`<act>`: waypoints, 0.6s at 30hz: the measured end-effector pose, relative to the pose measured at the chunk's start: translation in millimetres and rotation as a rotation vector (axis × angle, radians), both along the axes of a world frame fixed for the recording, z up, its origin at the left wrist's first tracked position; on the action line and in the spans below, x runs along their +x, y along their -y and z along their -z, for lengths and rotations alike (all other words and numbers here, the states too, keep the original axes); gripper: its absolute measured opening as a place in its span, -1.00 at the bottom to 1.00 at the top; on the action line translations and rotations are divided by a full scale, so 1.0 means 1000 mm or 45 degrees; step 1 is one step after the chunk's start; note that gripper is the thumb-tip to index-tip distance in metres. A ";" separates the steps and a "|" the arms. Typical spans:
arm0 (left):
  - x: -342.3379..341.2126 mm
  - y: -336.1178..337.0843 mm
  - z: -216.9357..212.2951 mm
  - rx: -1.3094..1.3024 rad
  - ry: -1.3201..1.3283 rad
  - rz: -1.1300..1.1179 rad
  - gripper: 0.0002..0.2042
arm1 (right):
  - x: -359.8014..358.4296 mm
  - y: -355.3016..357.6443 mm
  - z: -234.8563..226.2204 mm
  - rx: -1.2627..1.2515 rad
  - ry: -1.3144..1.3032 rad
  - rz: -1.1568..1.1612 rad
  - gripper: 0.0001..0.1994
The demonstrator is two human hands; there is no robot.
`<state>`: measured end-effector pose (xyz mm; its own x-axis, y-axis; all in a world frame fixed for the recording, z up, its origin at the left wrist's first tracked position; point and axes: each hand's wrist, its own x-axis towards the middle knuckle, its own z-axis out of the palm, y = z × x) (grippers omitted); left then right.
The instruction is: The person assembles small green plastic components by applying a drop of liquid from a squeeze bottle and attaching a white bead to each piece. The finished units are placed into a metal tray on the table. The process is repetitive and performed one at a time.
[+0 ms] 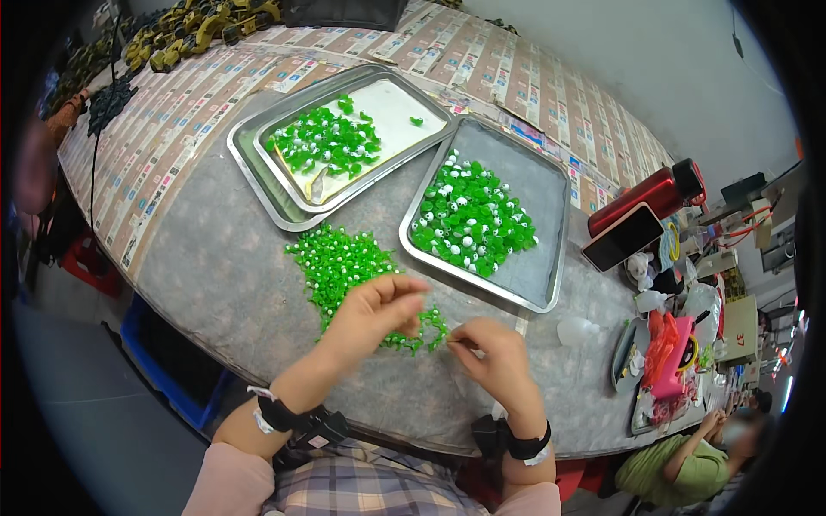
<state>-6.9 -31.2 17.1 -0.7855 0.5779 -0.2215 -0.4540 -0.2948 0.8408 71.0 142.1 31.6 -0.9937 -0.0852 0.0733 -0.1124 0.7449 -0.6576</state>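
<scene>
My left hand [372, 318] hovers over the near edge of a spread pile of small green plastic pieces with white dots [344, 267]. Its fingers are curled toward the thumb, and anything between them is hidden. Just right of the pile, my right hand [495, 354] pinches thumb and forefinger together; what they hold is too small to make out. Between the hands lie several loose green pieces [430, 327]. Beyond them, a metal tray [551, 297] carries a heap of green pieces with white eye-like balls [473, 215].
Two stacked trays [249, 193] with similar pieces stand far left of the first tray. To the right are a red flask [641, 202], a leaning phone [624, 238], a small translucent bottle [576, 331] and a pink basket [671, 357]. A person in green [680, 469] sits at lower right.
</scene>
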 end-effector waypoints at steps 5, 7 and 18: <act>0.015 -0.004 -0.003 -0.043 0.008 0.035 -0.85 | -0.002 0.002 0.008 0.190 -0.033 -0.136 -0.90; 0.015 -0.003 -0.004 -0.007 0.005 0.007 -0.85 | -0.005 0.004 0.016 0.270 0.016 -0.194 -0.90; 0.026 -0.001 0.002 -0.344 -0.383 0.101 -0.82 | 0.003 0.006 -0.011 0.062 0.016 -0.040 -0.92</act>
<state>19.3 -29.9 15.4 -0.7936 0.5917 -0.1413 -0.1888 -0.0187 0.9818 73.7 135.9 43.1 -0.9912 -0.1197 0.0559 -0.1284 0.7725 -0.6219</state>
